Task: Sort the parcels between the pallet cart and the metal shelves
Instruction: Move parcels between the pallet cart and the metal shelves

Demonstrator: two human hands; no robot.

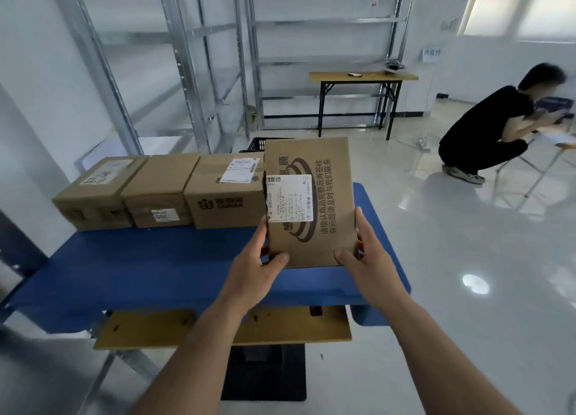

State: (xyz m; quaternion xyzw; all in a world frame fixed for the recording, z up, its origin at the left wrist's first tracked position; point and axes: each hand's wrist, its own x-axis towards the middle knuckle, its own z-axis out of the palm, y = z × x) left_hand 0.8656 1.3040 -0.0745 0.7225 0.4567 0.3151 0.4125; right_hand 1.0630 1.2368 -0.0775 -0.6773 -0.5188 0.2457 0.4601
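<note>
— How far along?
— Three cardboard boxes (156, 190) sit rowed on the blue cart (156, 268); metal shelves (321, 56) look bare.
— And the hands?
— Left hand (252, 268) and right hand (364, 258) clamp a labelled parcel (311, 202) above the cart.

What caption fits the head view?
Both hands, left and right, hold a labelled box above the blue cart, beside three boxes in a row.

You face white walls, a glossy pale floor (436, 258), a folding table (363, 77) and a bright window (523, 6)
</note>
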